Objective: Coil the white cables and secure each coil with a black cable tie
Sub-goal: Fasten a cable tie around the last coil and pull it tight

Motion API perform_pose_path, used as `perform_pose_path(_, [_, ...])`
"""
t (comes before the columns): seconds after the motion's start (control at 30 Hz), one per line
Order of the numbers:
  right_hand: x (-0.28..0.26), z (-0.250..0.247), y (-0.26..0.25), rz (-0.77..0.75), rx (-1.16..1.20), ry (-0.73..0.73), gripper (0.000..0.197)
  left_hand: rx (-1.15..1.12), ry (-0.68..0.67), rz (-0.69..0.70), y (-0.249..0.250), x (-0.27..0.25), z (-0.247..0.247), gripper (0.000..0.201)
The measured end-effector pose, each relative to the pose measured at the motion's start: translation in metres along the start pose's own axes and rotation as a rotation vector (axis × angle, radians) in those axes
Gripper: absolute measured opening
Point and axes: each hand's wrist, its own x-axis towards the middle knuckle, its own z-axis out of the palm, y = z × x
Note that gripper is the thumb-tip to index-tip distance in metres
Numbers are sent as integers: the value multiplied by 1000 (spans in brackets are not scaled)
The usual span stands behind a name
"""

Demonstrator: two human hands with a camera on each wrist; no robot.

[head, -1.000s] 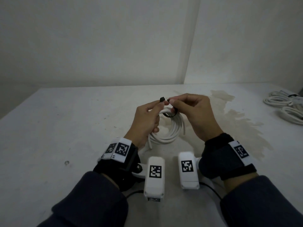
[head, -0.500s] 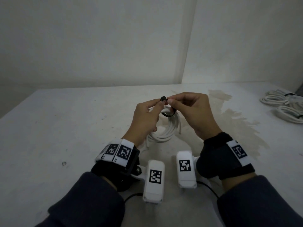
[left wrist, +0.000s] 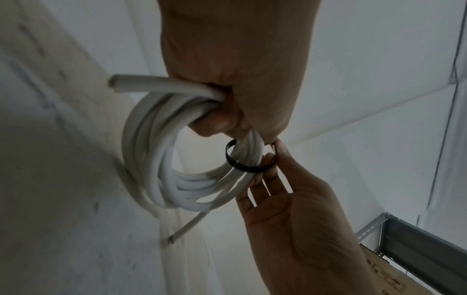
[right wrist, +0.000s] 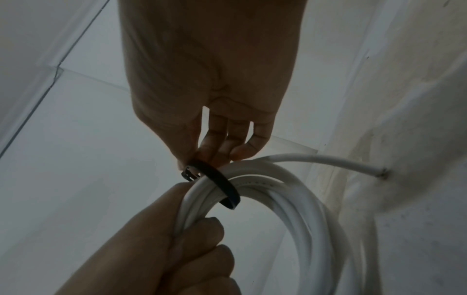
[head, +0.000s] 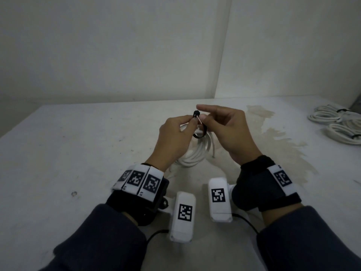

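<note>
The left hand curls its fingers around the white cable coil, held above the table at the centre of the head view, loops hanging toward 6 o'clock. A black cable tie loops loosely around the bundle just beside the left fingers. The right hand, at 3 o'clock of the left, pinches the tie near its head with thumb and middle finger, index finger raised. More tied coils lie at 2 o'clock.
</note>
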Motion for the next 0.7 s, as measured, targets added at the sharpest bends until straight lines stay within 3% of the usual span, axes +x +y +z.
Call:
perform_pose_path(0.37, [0, 3, 0, -15, -9, 63, 10, 142, -20, 86, 0, 2, 0, 26])
perform_pose_path(0.7, [-1, -10, -1, 48, 37, -148, 32, -161, -96, -219, 5, 0, -4, 25])
